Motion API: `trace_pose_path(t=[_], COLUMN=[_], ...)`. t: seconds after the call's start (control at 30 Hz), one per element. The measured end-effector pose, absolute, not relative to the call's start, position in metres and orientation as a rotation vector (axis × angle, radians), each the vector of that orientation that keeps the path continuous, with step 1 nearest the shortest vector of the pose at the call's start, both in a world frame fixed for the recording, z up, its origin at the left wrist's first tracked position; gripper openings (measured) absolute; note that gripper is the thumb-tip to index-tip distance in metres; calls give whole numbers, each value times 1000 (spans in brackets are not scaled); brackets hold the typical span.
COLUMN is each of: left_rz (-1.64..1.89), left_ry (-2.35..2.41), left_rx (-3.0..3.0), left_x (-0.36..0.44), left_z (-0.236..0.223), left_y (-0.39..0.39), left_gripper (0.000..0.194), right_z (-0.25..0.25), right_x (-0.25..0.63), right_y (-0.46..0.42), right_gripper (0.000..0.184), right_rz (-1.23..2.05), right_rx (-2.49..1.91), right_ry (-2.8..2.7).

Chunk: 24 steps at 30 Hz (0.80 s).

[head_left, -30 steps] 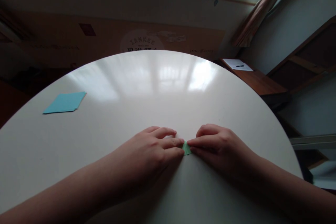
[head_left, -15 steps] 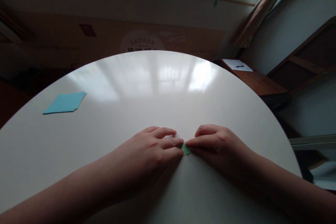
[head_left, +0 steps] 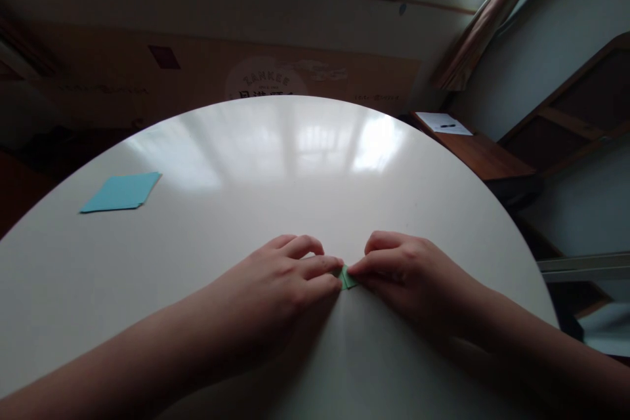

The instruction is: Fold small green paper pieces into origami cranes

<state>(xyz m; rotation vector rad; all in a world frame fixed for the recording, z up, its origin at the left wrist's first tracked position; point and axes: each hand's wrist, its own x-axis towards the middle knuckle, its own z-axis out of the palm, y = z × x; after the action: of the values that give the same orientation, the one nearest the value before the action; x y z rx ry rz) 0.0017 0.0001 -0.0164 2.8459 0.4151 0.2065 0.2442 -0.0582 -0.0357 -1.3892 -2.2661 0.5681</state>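
Note:
A small folded piece of green paper (head_left: 347, 280) lies near the front middle of the white round table (head_left: 275, 210). My left hand (head_left: 295, 275) grips its left side between thumb and index finger, the other fingers curled above. From the right, my right hand (head_left: 403, 269) pinches the paper's other side with thumb and index finger. Fingertips cover much of the paper, so its full outline is hidden. A dividing line or fold runs down the part that shows between the hands.
A stack of light blue square paper (head_left: 121, 191) rests at the table's left. Beyond the right edge stands a wooden side table (head_left: 497, 154) bearing white sheets (head_left: 438, 122) and a black pen (head_left: 448, 125). A window and curtain are at the back.
The fingers have shifted slightly on the green paper, and the left hand's upper fingers are more curled. The blue stack has stayed in place.

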Motion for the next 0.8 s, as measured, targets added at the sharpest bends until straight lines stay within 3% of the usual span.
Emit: trace_pose_path(t=[0.27,0.47,0.8], left_rz=[180,218,542], left_ry=[431,420,647], left_rx=[2844,2850,2542], left_x=[2,5,11], left_z=[-13,-19,-36], left_y=[-1,1,9], left_gripper=[40,22,13], right_z=[-22,-24,-29], right_x=[261,268,240], right_y=[-74,-70,-64], right_gripper=[17,17,20], right_rz=[464,409,417], right_rx=[-1450,-1413,-1529], right_ry=[-2435,-2308,-2226])
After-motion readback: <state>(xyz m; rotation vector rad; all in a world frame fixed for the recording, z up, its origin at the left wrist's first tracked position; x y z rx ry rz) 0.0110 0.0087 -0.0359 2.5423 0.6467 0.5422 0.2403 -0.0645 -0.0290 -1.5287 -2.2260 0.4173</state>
